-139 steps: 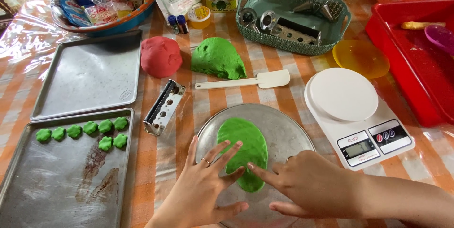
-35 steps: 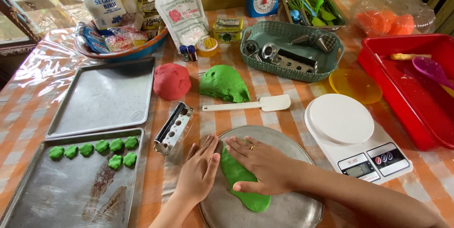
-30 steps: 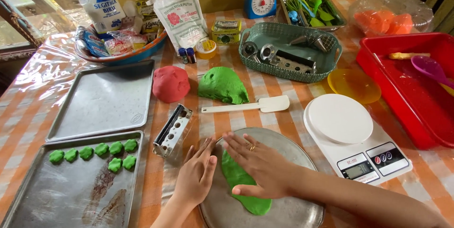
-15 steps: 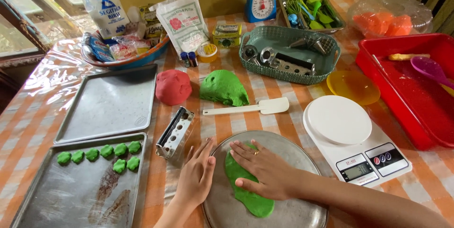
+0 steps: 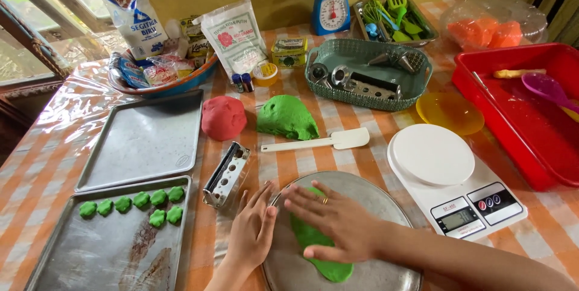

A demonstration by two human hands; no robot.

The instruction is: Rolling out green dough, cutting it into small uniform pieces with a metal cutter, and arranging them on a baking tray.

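My right hand lies flat, fingers spread, on a piece of green dough that rests on a round metal plate. My left hand is open and flat at the plate's left rim, fingertips beside the dough, close to a metal dough mould. Part of the dough is hidden under my right palm. A larger green dough lump and a red dough ball sit further back, with a white spatula in front of the green lump.
A baking tray at the left holds several small green dough shapes; a second tray lies behind it. A white digital scale, red tub, yellow lid, green basket of metal parts and flour bags stand around.
My right hand has slid over the dough and pressed it flatter on the plate. My left hand stays at the plate's left rim. The camera has tilted up, showing more of the table's back.
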